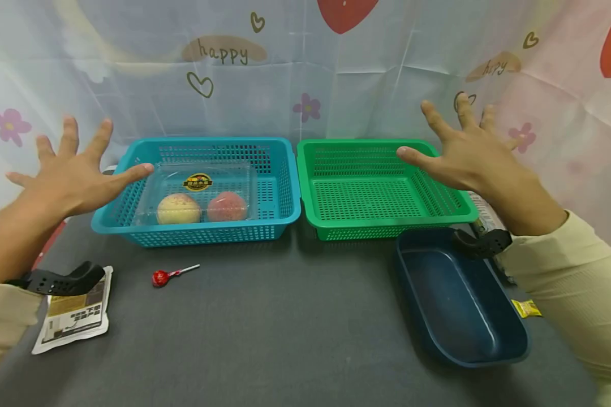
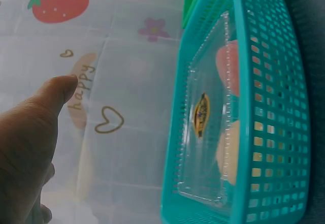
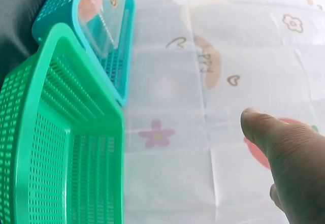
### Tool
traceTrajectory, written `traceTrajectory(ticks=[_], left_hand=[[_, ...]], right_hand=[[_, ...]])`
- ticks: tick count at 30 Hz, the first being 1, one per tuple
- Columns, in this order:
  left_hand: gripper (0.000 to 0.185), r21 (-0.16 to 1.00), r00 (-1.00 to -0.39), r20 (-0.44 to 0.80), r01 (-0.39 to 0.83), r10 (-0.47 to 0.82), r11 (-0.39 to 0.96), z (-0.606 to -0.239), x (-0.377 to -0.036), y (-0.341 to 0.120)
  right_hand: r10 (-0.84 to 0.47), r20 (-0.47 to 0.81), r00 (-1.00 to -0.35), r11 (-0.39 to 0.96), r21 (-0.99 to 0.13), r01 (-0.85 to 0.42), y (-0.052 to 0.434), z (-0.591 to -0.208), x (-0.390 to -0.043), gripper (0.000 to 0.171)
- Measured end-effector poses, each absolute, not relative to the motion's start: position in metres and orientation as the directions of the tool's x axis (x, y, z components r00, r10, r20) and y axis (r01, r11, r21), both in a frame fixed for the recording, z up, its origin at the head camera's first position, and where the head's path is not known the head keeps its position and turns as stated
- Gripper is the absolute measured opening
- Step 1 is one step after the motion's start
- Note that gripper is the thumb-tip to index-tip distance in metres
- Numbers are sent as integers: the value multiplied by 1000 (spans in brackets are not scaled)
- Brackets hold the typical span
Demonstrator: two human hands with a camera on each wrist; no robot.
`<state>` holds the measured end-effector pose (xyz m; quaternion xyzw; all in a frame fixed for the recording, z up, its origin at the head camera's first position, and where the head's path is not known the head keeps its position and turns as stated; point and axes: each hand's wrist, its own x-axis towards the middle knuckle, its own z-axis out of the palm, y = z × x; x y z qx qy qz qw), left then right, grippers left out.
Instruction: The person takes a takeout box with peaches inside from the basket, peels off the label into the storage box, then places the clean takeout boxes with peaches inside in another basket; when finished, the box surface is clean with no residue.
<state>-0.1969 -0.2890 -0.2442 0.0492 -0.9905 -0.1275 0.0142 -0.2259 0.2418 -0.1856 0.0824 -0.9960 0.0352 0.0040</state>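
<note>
A: Status, left to right?

B: Left hand (image 1: 71, 175) is spread, holding nothing, raised at 9 o'clock of the blue basket (image 1: 132, 223). That basket carries a clear box (image 1: 198, 192) of two peaches.

A: Handling?

B: Probably light; thin lid likely flexes, fruit bruises. Grip the box's short ends.

A: Further right?

B: Green basket (image 1: 387, 226), then the right hand (image 1: 468, 152), spread, grasping nothing, above its 3 o'clock rim. All on the counter (image 1: 285, 328).
</note>
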Motion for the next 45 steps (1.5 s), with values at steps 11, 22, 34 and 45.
traceTrajectory(ticks=[11, 22, 34, 45], left_hand=[[101, 262, -996, 46, -67, -81, 963, -264, -193, -294], [99, 262, -997, 62, -19, -36, 965, -291, -189, -301], [92, 287, -996, 76, 70, 51, 955, -313, -184, -318], [91, 300, -998, 30, 66, 60, 952, -332, -183, -327]], right_hand=[[-219, 63, -974, 973, -66, -223, 212, -181, -231, 88], [-309, 91, -947, 944, -95, -317, 183, -185, -236, 85], [-378, 88, -921, 911, -142, -388, 155, -187, -240, 82], [-437, 95, -894, 882, -151, -447, 134, -193, -248, 82]])
